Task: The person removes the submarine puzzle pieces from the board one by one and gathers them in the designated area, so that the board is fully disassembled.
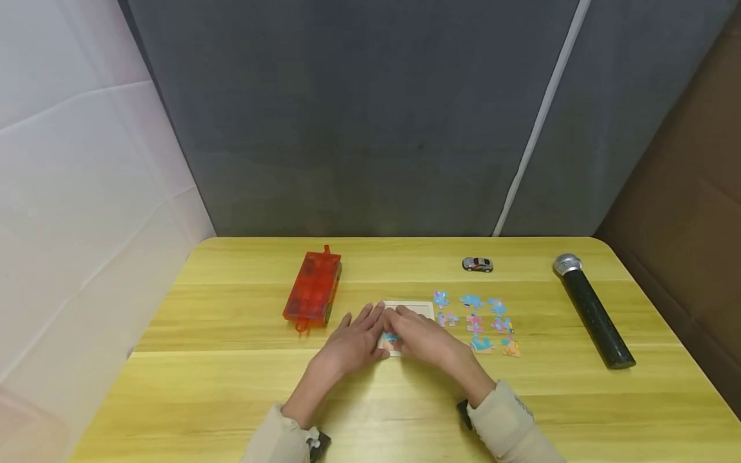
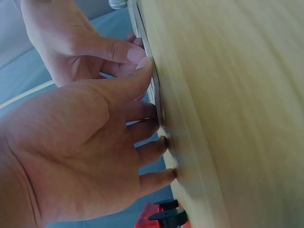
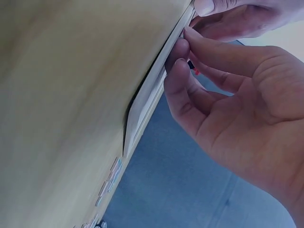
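Note:
A white puzzle tray (image 1: 427, 308) lies flat on the table, with colourful puzzle pieces (image 1: 389, 342) showing at its lower left. My left hand (image 1: 353, 342) rests on the tray's left side, fingers mostly straight and thumb at the near edge. In the left wrist view its thumb (image 2: 142, 71) touches the tray's rim. Close beside it, my right hand (image 1: 425, 335) bends its fingers down onto the tray. Its thumb and fingertips (image 3: 178, 69) come close together at the tray in the right wrist view; whether a piece is between them is hidden.
Several loose puzzle pieces (image 1: 480, 344) lie right of the tray. A red translucent toy with wheels (image 1: 312, 289) stands to the left. A small silver toy car (image 1: 477, 264) is at the back, and a black microphone (image 1: 596, 315) lies at the right.

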Available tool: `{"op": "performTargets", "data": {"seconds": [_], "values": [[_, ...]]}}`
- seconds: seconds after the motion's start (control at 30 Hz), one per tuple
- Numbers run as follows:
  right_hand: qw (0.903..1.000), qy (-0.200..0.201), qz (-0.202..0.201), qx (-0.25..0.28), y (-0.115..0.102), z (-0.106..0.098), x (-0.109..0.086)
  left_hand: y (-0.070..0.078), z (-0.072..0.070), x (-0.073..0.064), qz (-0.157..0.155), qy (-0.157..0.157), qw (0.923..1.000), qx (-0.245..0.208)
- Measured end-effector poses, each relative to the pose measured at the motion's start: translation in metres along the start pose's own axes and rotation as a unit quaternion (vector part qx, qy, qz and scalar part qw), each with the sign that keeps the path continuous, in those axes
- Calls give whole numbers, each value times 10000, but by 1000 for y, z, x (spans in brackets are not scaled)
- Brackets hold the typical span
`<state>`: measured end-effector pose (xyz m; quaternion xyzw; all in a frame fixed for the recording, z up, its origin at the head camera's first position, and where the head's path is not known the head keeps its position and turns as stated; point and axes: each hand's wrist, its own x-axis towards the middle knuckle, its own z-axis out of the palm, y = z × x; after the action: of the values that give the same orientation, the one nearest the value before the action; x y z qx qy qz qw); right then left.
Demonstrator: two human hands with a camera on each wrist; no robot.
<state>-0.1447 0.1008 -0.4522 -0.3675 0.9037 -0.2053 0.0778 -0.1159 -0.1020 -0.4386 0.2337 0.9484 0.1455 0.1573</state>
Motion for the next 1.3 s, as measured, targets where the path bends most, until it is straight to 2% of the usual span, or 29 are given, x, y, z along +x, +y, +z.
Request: {"op": "performTargets", "data": {"seconds": [0.07, 0.17, 0.37, 0.5, 0.53, 0.67, 0.73, 0.77, 0.9, 0.97, 1.03, 1.17, 1.3], "values": [[9997, -65, 187, 144, -17, -15, -4, 4, -4, -2, -67, -55, 10000, -14], [9993, -97, 338, 108, -32, -26, -7, 12, -13, -6, -206, -189, 9996, 82], [9978, -113, 638, -104, -40, -28, -6, -2, 4, 3, -134, -114, 9998, 71], [9969, -105, 775, -69, -38, -26, -4, -1, 3, 4, -140, -106, 9994, 307], [9969, -105, 776, -73, -38, -26, -4, -1, 3, 4, -120, -101, 9996, 237], [9974, -75, 711, 15, -37, -25, -4, 14, -12, -5, -266, -163, 9993, 192], [9988, 74, 483, -60, -17, -5, 0, 21, -19, -9, -358, -230, 9990, 161], [9991, 142, 392, -39, -15, -4, 0, 24, -23, -11, -402, -258, 9986, 218], [9993, 327, 195, -37, -12, -3, 0, 25, -24, -11, -383, -287, 9986, 204], [9990, 233, 303, 234, -31, -24, -5, 25, -24, -11, -380, -282, 9987, 206], [9983, 110, 392, 425, -29, -32, -6, 25, -23, -10, -386, -286, 9986, 212], [9938, -213, 494, 972, -9, -52, -16, 26, -23, -9, -389, -274, 9985, 266], [9824, -632, 718, 1605, 16, -71, -36, 26, -22, -9, -372, -256, 9985, 315]]}}
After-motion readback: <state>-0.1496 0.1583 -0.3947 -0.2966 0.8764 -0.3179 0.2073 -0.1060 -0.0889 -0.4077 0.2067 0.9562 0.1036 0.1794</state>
